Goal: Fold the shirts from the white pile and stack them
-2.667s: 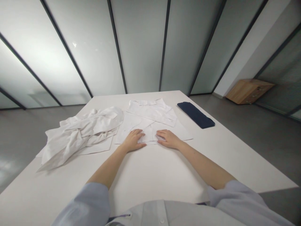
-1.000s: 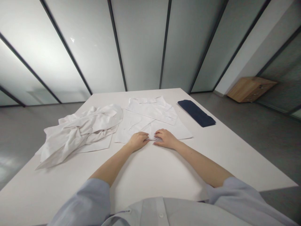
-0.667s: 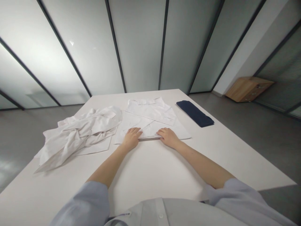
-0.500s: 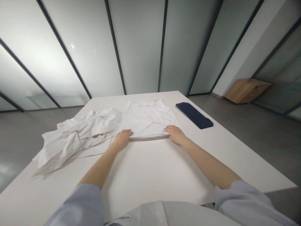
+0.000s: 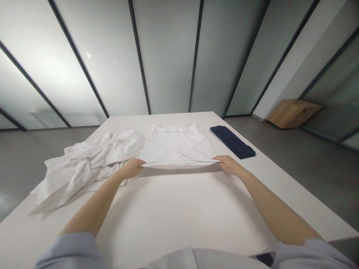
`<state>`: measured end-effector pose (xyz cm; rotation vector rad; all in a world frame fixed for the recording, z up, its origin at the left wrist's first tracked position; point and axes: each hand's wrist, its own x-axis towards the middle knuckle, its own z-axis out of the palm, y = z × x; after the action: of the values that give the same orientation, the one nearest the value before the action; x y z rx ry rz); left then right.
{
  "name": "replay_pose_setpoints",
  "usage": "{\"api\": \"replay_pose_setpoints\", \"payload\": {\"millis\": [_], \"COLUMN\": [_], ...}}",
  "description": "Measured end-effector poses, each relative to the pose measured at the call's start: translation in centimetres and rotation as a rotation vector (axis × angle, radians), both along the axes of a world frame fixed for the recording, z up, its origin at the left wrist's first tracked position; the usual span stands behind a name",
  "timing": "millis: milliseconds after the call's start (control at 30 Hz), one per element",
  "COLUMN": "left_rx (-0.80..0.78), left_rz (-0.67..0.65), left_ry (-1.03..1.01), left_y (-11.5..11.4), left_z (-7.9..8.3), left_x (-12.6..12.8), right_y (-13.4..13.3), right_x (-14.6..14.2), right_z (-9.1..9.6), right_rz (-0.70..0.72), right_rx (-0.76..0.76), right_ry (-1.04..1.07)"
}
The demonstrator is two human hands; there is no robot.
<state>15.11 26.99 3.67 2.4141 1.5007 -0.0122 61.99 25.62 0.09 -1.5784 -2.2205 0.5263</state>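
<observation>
A white collared shirt (image 5: 176, 144) lies flat on the table, its sleeves folded across the front and its collar at the far end. My left hand (image 5: 131, 168) pinches the near left corner of the shirt's bottom edge. My right hand (image 5: 228, 164) pinches the near right corner. Between them that edge is drawn taut and seems slightly lifted off the table. To the left, my left forearm passes close to a crumpled white garment (image 5: 84, 164), which neither hand touches.
A folded navy garment (image 5: 232, 142) lies on the white table (image 5: 174, 213) to the right of the shirt. Frosted glass panels stand beyond the table, and a low wooden cabinet (image 5: 294, 114) sits on the grey floor at the far right.
My hands have moved apart from the shirt's middle to its near corners and taken hold of the bottom edge. That edge now runs straight and taut between them.
</observation>
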Motion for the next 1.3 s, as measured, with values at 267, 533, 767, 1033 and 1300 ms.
{"api": "replay_pose_setpoints", "payload": {"millis": [267,533,767,1033,1300], "left_rx": [-0.157,0.210,0.536,0.194,0.230], "left_rz": [-0.058,0.221,0.273,0.186,0.255], "left_ry": [-0.239,-0.184,0.038,0.146,0.149], "left_y": [-2.2,7.6,9.0,6.8,6.8], "left_z": [11.0,11.9,3.6,-4.8,-6.2], "left_x": [-2.2,0.4,6.4,11.9,10.5], "right_y": [-2.7,7.1,10.4,5.7,5.5], "right_x": [3.6,1.5,-4.0,-11.4,-11.4], "right_z": [8.6,10.4,5.2,-1.6,-2.7], "right_rz": [-0.104,-0.308,-0.323,-0.142,-0.211], "right_rx": [-0.135,0.064,0.320,0.040,0.015], "right_ry": [0.301,0.506,-0.154,-0.421,-0.432]}}
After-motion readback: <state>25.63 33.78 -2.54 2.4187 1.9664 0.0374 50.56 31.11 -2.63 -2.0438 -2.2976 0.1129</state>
